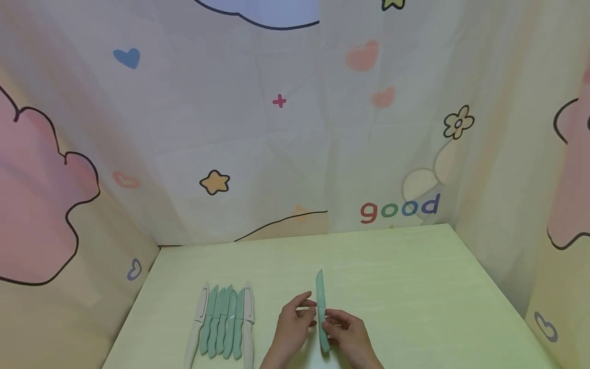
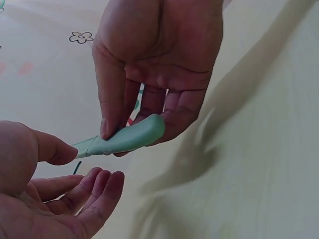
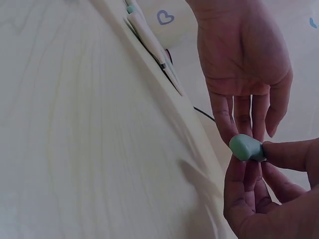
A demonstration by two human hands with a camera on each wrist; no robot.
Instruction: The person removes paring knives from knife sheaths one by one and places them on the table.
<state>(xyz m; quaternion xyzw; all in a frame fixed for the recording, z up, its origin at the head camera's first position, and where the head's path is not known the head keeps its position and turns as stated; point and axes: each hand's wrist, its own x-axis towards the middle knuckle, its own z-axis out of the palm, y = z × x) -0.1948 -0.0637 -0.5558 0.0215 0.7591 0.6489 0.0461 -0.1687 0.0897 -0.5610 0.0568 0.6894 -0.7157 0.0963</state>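
A mint-green knife [image 1: 320, 288] in a matching sheath is raised in front of me, its tip pointing away. My right hand [image 1: 346, 330] holds it by the handle, thumb on one side and fingers on the other; the right wrist view shows the rounded handle end [image 3: 245, 148] between them. At the join of sheath and handle is my left hand [image 1: 295, 323], fingers loosely spread. In the left wrist view its thumb [image 2: 60, 151] overlaps the sheath while the other fingers stay apart below. The left hand partly hides the sheath there.
To the left, several mint-green knives [image 1: 228, 335] lie side by side, with a white knife [image 1: 195, 333] at one end and another white knife [image 1: 248, 335] at the other. Printed curtains [image 1: 276, 154] enclose the pale table [image 1: 415, 297] at the back and sides.
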